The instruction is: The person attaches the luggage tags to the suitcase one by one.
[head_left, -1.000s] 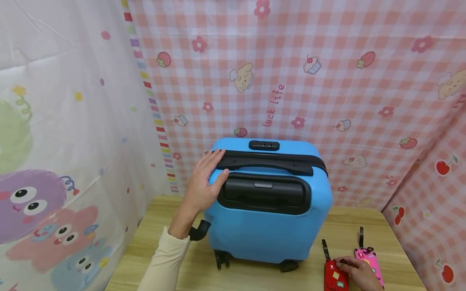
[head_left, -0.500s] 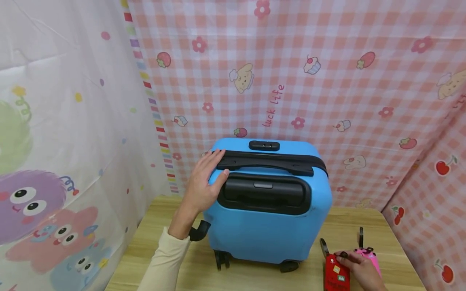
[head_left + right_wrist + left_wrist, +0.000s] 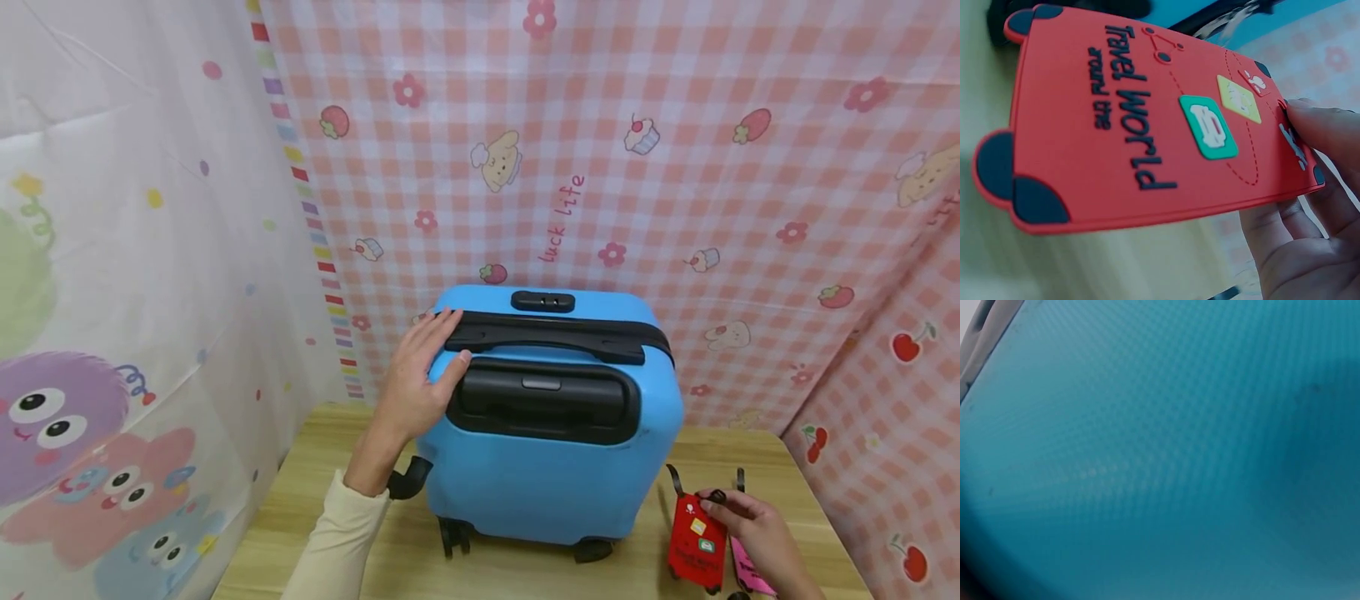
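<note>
A small blue suitcase (image 3: 540,487) stands upright on its wheels, its black carry handle (image 3: 547,340) uppermost. My left hand (image 3: 415,383) rests on its upper left corner, fingers straight beside the handle's end. In the left wrist view the blue textured shell (image 3: 1166,444) takes up almost everything. Right of the case, my right hand (image 3: 761,533) pinches the end of a red luggage tag (image 3: 696,546) between thumb and fingers. The right wrist view shows the tag tilted, with "Travel World" lettering (image 3: 1138,119) facing the camera. A black strap (image 3: 674,481) sticks up from it.
Partly behind the right hand lies a pink luggage tag (image 3: 750,575) with a black strap. All of this is on a wooden table (image 3: 322,508). A pink checked curtain (image 3: 465,167) hangs close behind the suitcase, and a white patterned one (image 3: 172,275) hangs on the left.
My right hand has lifted the red luggage tag and drawn it slightly up, tilting it above the table. The pink tag is now more covered. My left hand keeps its place.
</note>
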Action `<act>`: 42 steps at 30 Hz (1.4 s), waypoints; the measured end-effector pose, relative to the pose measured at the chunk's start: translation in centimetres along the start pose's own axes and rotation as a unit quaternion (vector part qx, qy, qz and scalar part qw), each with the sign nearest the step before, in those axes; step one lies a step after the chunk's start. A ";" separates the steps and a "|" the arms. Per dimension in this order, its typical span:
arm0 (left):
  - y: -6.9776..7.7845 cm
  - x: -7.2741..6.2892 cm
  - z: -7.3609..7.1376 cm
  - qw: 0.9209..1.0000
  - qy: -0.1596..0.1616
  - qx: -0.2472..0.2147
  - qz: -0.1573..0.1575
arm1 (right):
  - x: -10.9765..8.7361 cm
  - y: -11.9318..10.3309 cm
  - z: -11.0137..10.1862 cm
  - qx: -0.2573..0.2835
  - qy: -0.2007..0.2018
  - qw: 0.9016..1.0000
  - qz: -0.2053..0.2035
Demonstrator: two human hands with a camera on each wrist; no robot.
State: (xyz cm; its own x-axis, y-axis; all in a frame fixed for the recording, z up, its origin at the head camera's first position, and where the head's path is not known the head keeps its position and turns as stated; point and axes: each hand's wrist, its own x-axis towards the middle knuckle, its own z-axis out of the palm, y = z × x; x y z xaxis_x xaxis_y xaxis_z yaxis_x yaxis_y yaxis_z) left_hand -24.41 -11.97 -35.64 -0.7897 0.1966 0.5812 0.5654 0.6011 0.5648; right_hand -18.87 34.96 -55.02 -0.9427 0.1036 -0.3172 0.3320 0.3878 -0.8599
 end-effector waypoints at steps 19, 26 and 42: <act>-0.1 0.0 0.0 1.000 -0.001 -0.002 0.004 | -1.4 -6.6 -3.3 0.028 0.085 0.979 -0.185; -0.1 -0.1 0.0 1.000 0.000 -0.004 0.005 | -1.7 -8.2 -3.7 0.165 0.047 0.958 -0.231; -0.2 -0.1 0.1 1.000 0.002 -0.007 0.004 | -2.3 -10.8 -3.4 0.273 -0.006 0.898 -0.344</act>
State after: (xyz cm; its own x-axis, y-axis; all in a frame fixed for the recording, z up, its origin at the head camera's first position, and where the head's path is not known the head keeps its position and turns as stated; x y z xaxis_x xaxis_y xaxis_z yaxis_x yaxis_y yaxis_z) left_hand -24.45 -12.04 -35.86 -0.7840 0.1976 0.5885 0.5751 0.5882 0.5686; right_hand -20.39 33.64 -43.69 -0.9317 0.0000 0.3632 -0.3590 -0.1513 -0.9210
